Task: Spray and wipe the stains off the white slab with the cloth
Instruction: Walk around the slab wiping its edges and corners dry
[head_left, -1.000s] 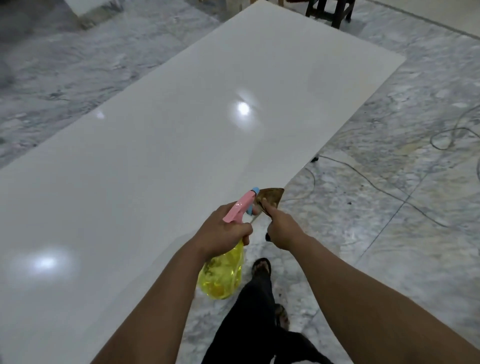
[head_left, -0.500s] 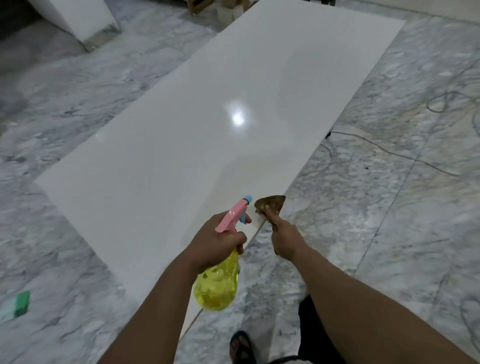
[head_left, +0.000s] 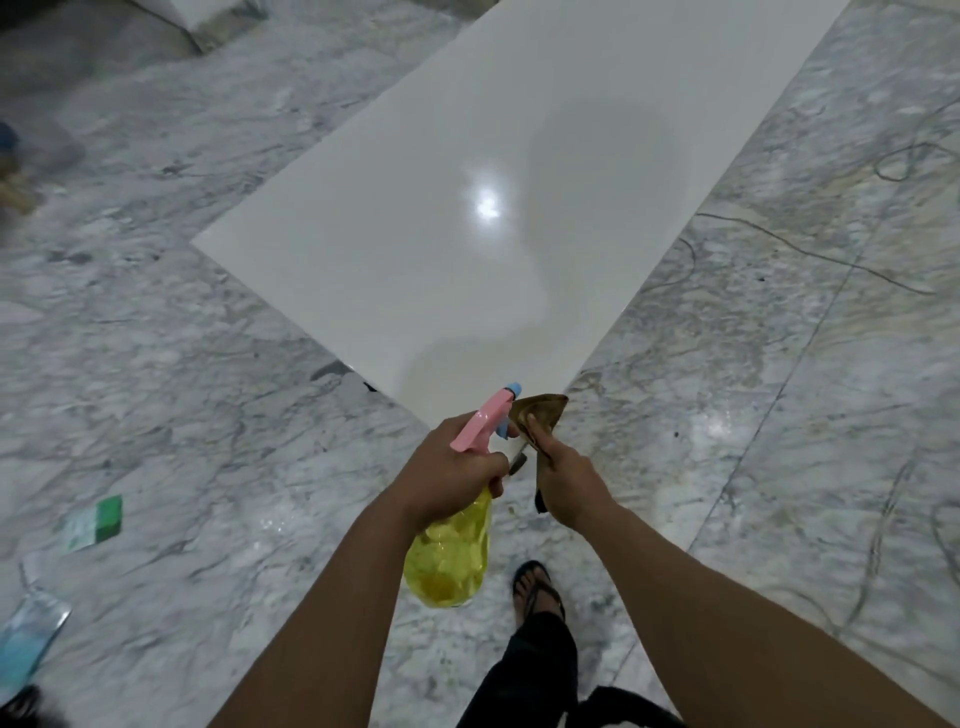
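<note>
white slab (head_left: 483, 208) lying flat on the marble floor (head_left: 182, 415), running from the upper right of the frame down to a near corner just above centre. glossy surface, one bright light reflection at mid-slab, a soft shadow across the lower part. stains not discernible at this sharpness.

left hand (head_left: 447, 473) at lower centre, closed around the neck of a spray bottle (head_left: 452, 556): pink trigger head with a blue nozzle tip pointing up toward the near corner of the slab, yellow translucent body hanging below the fist. whether a finger presses the trigger, cannot tell.

right hand (head_left: 569, 480) just beside the left, fingers closed in a pinch on a brown cloth (head_left: 540, 410), index finger laid along it. cloth bunched, upper part standing just past the nozzle tip, a darker tail hanging below the hand. cloth held right at the slab's near corner; contact with the slab cannot be told.

both forearms bare, entering from the bottom edge. one foot in a dark sandal (head_left: 535, 587) on the floor below the hands, dark trouser leg beneath it.

thin cable (head_left: 810, 254) trailing across the floor at right of the slab. green and white packet (head_left: 96, 522) on the floor at lower left; bluish flat item (head_left: 28, 639) near the bottom left edge, blurred.
</note>
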